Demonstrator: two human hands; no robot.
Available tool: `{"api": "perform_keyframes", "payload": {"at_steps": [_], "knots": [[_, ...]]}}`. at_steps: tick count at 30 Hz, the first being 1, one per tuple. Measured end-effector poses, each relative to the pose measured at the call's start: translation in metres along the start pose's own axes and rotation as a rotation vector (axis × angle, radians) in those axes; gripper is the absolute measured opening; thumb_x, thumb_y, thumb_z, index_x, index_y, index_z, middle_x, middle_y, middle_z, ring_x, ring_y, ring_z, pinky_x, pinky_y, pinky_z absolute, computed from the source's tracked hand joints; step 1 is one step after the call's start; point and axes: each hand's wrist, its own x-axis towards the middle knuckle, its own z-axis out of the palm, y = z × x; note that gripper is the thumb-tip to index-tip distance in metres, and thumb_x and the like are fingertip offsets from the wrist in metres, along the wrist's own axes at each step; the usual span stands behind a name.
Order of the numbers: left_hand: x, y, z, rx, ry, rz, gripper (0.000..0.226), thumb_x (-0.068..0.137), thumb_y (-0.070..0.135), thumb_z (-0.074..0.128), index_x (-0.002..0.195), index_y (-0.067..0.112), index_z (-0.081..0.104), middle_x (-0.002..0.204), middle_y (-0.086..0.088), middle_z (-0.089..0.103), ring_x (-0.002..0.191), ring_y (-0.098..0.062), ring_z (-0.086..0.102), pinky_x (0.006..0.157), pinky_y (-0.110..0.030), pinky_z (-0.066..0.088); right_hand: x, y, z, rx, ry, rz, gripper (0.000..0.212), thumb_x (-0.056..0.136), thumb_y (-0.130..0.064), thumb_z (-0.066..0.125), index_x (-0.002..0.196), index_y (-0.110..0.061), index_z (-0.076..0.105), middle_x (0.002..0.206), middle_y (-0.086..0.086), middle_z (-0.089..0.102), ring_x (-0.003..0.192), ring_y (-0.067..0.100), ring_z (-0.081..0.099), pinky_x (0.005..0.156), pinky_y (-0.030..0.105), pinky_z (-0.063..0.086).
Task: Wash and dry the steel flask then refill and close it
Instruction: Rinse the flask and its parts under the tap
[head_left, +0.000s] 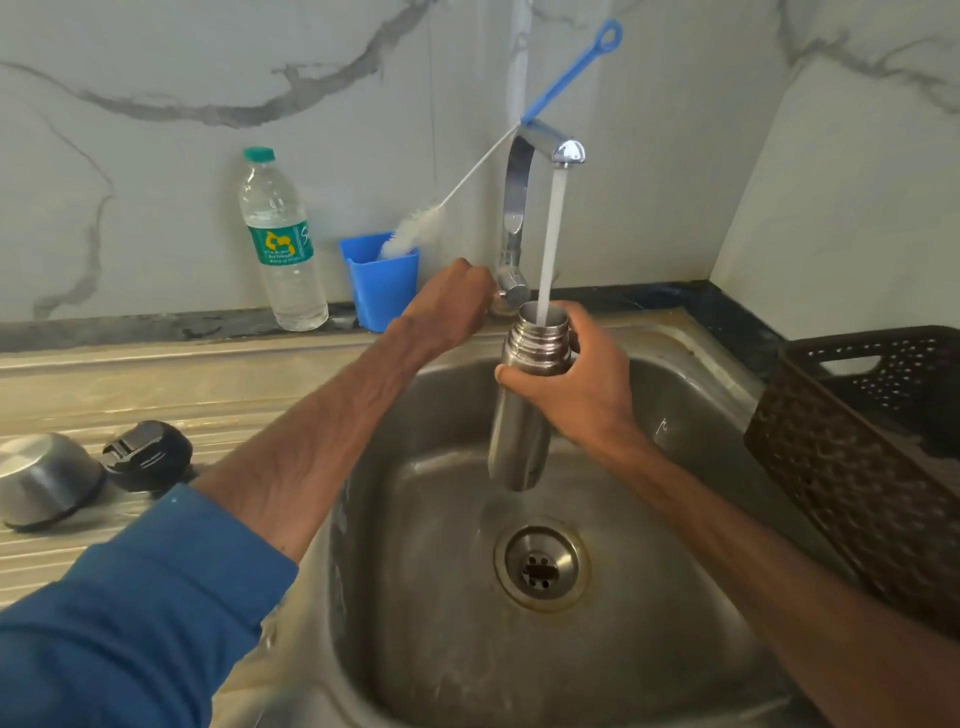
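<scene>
The right hand (576, 384) grips the open steel flask (524, 415) by its neck, upright over the sink (415, 597) near its back edge. Water (550, 239) from the tap (519, 208) streams into its mouth. The left hand (449, 306) curls around the tap handle (508, 297). A black lid (148, 454) and steel cup (44, 478) sit at the drainboard's (208, 395) left edge.

Print on the water bottle (281, 242) is unreadable.
</scene>
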Motion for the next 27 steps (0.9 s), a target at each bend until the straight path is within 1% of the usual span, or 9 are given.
{"api": "perform_keyframes", "payload": {"at_steps": [4, 8, 12, 15, 17, 19, 21, 24, 27], "knots": [[0.000, -0.003, 0.005, 0.023, 0.047, 0.035, 0.031, 0.094, 0.005, 0.057, 0.068, 0.016, 0.044, 0.074, -0.012, 0.054, 0.064, -0.030, 0.051, 0.060, -0.039, 0.039, -0.007, 0.006, 0.003, -0.035, -0.046, -0.004, 0.073, 0.059, -0.032, 0.098, 0.124, -0.029, 0.064, 0.105, -0.011, 0.073, 0.091, 0.006, 0.071, 0.083, 0.036, 0.063], [-0.003, 0.000, 0.004, -0.016, 0.057, -0.014, 0.029, 0.093, 0.002, 0.056, 0.072, 0.018, 0.045, 0.074, -0.008, 0.052, 0.065, -0.031, 0.054, 0.058, -0.038, 0.037, -0.005, -0.002, 0.000, -0.001, 0.015, 0.005, 0.068, 0.064, -0.036, 0.097, 0.123, -0.031, 0.062, 0.102, -0.014, 0.072, 0.088, 0.003, 0.070, 0.077, 0.026, 0.062], [-0.015, 0.004, 0.005, -0.185, 0.112, -0.098, 0.018, 0.097, 0.008, 0.056, 0.082, 0.011, 0.066, 0.081, -0.010, 0.065, 0.072, -0.031, 0.060, 0.063, -0.043, 0.052, -0.008, -0.004, 0.009, 0.071, -0.055, 0.066, 0.062, 0.063, -0.035, 0.097, 0.114, -0.028, 0.063, 0.098, -0.010, 0.073, 0.085, 0.006, 0.072, 0.078, 0.036, 0.065], [-0.025, 0.014, 0.003, -0.322, 0.129, -0.170, 0.021, 0.097, 0.005, 0.055, 0.081, 0.013, 0.065, 0.081, -0.007, 0.069, 0.077, -0.028, 0.064, 0.071, -0.043, 0.055, -0.009, -0.004, 0.011, 0.145, -0.046, 0.112, 0.064, 0.064, -0.034, 0.096, 0.118, -0.029, 0.062, 0.099, -0.010, 0.073, 0.085, 0.006, 0.073, 0.078, 0.033, 0.064], [-0.031, 0.020, -0.002, -0.379, 0.117, -0.240, 0.012, 0.097, 0.005, 0.058, 0.099, 0.006, 0.070, 0.096, -0.009, 0.074, 0.091, -0.029, 0.069, 0.083, -0.044, 0.057, -0.009, -0.004, 0.008, 0.223, -0.028, 0.200, 0.069, 0.066, -0.035, 0.095, 0.123, -0.034, 0.057, 0.106, -0.009, 0.069, 0.090, 0.008, 0.072, 0.078, 0.036, 0.065], [-0.035, 0.026, -0.007, -0.434, 0.073, -0.285, 0.021, 0.098, 0.011, 0.061, 0.116, 0.005, 0.068, 0.112, -0.011, 0.074, 0.104, -0.030, 0.068, 0.095, -0.044, 0.055, -0.010, -0.003, 0.004, 0.275, -0.033, 0.337, 0.072, 0.066, -0.037, 0.094, 0.126, -0.041, 0.054, 0.115, -0.005, 0.064, 0.098, 0.016, 0.071, 0.076, 0.046, 0.066], [-0.042, 0.031, -0.014, -0.456, 0.013, -0.285, 0.030, 0.099, 0.017, 0.061, 0.128, 0.009, 0.065, 0.122, -0.006, 0.072, 0.110, -0.026, 0.067, 0.101, -0.042, 0.053, -0.006, 0.000, 0.001, 0.372, -0.065, 0.447, 0.070, 0.070, -0.033, 0.092, 0.128, -0.038, 0.054, 0.120, 0.001, 0.064, 0.099, 0.024, 0.073, 0.069, 0.052, 0.066], [-0.052, 0.032, -0.025, -0.493, -0.070, -0.247, 0.039, 0.104, 0.019, 0.058, 0.143, 0.017, 0.057, 0.125, 0.002, 0.066, 0.104, -0.020, 0.067, 0.096, -0.038, 0.055, -0.003, 0.002, -0.009, 0.580, -0.135, 0.648, 0.062, 0.079, -0.031, 0.087, 0.131, -0.019, 0.058, 0.118, 0.015, 0.070, 0.087, 0.029, 0.078, 0.063, 0.052, 0.064], [-0.056, 0.024, -0.028, -0.745, -0.121, -0.318, 0.049, 0.107, 0.016, 0.057, 0.155, 0.017, 0.047, 0.128, 0.007, 0.059, 0.111, -0.014, 0.064, 0.088, -0.032, 0.061, -0.007, 0.006, -0.013, 0.660, -0.275, 0.803, 0.046, 0.091, -0.041, 0.075, 0.127, -0.014, 0.064, 0.111, 0.017, 0.073, 0.085, 0.031, 0.079, 0.069, 0.050, 0.065]]}}
